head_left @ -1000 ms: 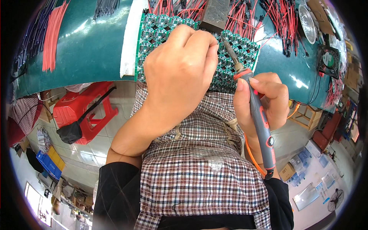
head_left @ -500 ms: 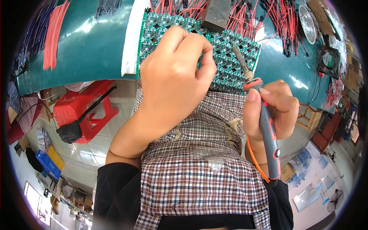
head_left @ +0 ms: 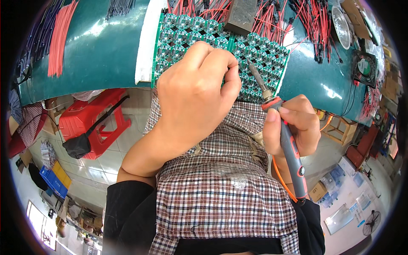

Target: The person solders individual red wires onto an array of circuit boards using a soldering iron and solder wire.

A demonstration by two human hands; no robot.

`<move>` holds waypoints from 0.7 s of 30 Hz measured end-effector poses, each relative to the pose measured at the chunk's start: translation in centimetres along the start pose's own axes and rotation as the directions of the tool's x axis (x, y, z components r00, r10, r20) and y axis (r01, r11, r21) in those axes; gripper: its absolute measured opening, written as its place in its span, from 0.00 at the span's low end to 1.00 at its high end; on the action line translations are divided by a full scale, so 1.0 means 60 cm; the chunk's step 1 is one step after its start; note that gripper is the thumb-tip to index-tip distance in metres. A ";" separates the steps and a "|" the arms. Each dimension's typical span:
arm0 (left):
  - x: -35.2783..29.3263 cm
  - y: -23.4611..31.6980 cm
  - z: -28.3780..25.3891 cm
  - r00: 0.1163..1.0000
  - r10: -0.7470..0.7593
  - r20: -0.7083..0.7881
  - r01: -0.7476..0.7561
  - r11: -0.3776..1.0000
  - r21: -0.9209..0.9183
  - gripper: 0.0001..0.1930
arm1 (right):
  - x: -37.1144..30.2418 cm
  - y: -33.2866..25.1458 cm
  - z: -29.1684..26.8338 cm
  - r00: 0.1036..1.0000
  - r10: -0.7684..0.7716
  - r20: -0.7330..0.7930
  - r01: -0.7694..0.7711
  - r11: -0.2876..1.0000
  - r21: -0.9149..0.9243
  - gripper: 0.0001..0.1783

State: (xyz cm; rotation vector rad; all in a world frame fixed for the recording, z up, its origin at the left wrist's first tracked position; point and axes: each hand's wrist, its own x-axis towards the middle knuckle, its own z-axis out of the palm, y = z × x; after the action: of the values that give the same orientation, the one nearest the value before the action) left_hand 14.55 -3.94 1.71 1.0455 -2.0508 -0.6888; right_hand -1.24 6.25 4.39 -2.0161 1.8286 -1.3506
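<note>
My right hand (head_left: 295,127) grips a soldering iron (head_left: 290,148) with a dark grey and red handle and an orange cord. Its metal tip slants up and left over the green circuit board panel (head_left: 265,55), near one of the small round units on it. Above the middle of that panel is my left hand (head_left: 197,85), fingers closed in a pinch. Whatever lies between those fingertips is too small or hidden to make out. The hand covers part of the lower left half of the board.
A dark rectangular block (head_left: 240,17) rests at the panel's top edge. Red and black wires (head_left: 272,19) lie behind it. Bundles of pink wires (head_left: 61,40) are at the far left. A small black fan (head_left: 364,68) stands at right. Below the table is a red stool (head_left: 91,123).
My right hand and the soldering iron have moved left and slightly down, bringing the tip closer to my left fingers. My left hand has shifted slightly down.
</note>
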 end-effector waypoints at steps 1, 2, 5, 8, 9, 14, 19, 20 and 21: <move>0.000 0.000 0.001 1.000 0.011 -0.012 -0.011 1.000 -0.002 0.06 | 0.000 0.000 0.000 1.000 0.001 -0.001 -0.001 1.000 0.001 0.18; 0.001 0.002 0.000 1.000 0.011 -0.011 -0.011 1.000 -0.001 0.06 | 0.000 0.000 0.000 1.000 0.004 -0.006 -0.004 1.000 -0.006 0.18; 0.002 0.005 0.000 1.000 -0.002 -0.008 0.002 1.000 -0.016 0.06 | 0.001 0.003 0.005 1.000 0.002 -0.017 -0.002 1.000 -0.005 0.18; 0.002 0.005 0.001 1.000 -0.004 -0.010 0.003 1.000 -0.014 0.06 | 0.000 0.007 0.010 1.000 -0.005 -0.025 0.005 1.000 0.004 0.18; 0.002 0.005 0.002 1.000 -0.003 -0.013 0.002 1.000 -0.018 0.06 | -0.001 0.008 0.011 1.000 -0.007 -0.028 0.007 1.000 0.005 0.18; 0.004 0.007 0.001 1.000 -0.008 -0.014 0.007 1.000 -0.021 0.07 | -0.003 0.003 0.014 1.000 0.011 -0.029 -0.011 1.000 -0.023 0.18; 0.004 0.006 0.003 1.000 -0.005 0.008 0.005 1.000 -0.005 0.06 | -0.002 -0.004 0.014 1.000 0.012 -0.002 -0.012 0.997 -0.070 0.18; 0.003 0.005 0.004 1.000 -0.005 0.007 0.005 1.000 -0.006 0.06 | -0.003 -0.004 0.016 1.000 0.023 -0.007 -0.023 0.998 -0.063 0.18; 0.003 0.004 0.006 1.000 -0.003 0.011 0.003 1.000 -0.012 0.06 | -0.003 -0.005 0.016 0.999 0.033 -0.013 -0.034 0.998 -0.056 0.18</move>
State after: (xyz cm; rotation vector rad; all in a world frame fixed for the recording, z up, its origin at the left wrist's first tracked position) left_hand 14.10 -3.94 1.73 1.0401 -2.0525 -0.7088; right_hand -0.36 6.04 3.87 -1.9990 1.9178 -1.3190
